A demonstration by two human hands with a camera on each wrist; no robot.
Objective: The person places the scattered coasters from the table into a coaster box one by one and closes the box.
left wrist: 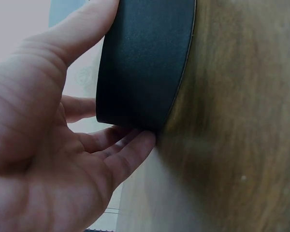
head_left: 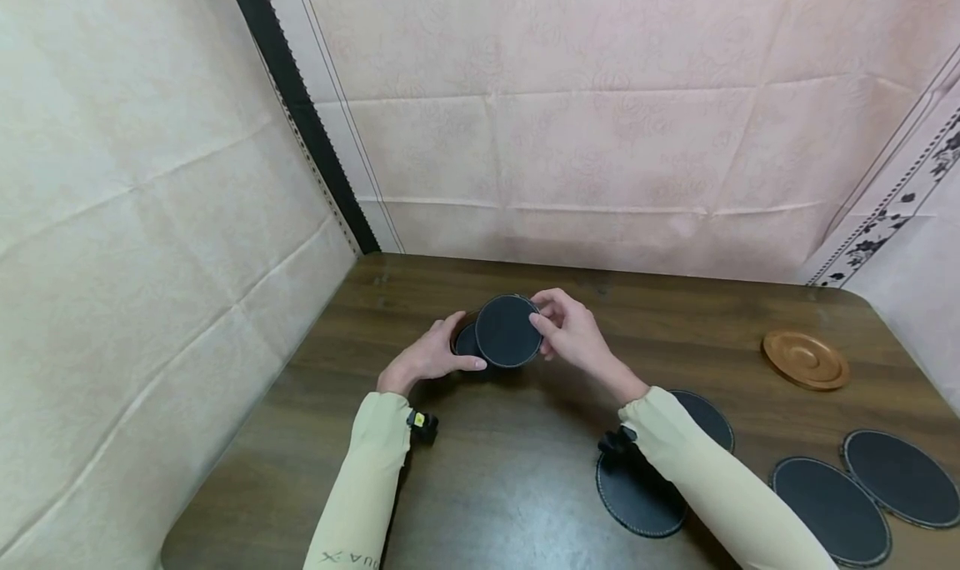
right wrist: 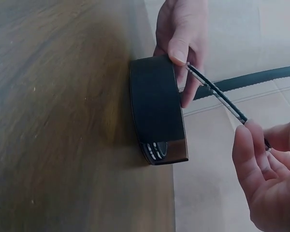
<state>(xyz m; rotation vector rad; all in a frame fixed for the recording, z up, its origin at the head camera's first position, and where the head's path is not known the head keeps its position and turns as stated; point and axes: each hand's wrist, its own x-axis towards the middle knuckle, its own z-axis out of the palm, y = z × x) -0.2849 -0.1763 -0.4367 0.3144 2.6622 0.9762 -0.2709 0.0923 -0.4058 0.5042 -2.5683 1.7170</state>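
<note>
A round black coaster (head_left: 508, 331) with pale edge stitching is pinched at its right edge by my right hand (head_left: 573, 330), thumb against fingers. It is tilted above a low, curved black coaster holder (right wrist: 157, 101) near the table's back. White-stitched edges of more coasters (right wrist: 157, 151) show through the holder's side opening in the right wrist view. My left hand (head_left: 435, 353) grips the holder from the left, thumb at the upper rim and fingers around the far side. In the left wrist view, the holder's smooth black wall (left wrist: 142, 63) fills the space beside the thumb.
Several larger round black mats lie on the brown wooden table (head_left: 510, 478): one (head_left: 641, 499) under the right forearm, another (head_left: 831, 512) at front right. A round wooden dish (head_left: 806, 360) sits at back right. Pale cloth (head_left: 600, 137) hangs behind the table.
</note>
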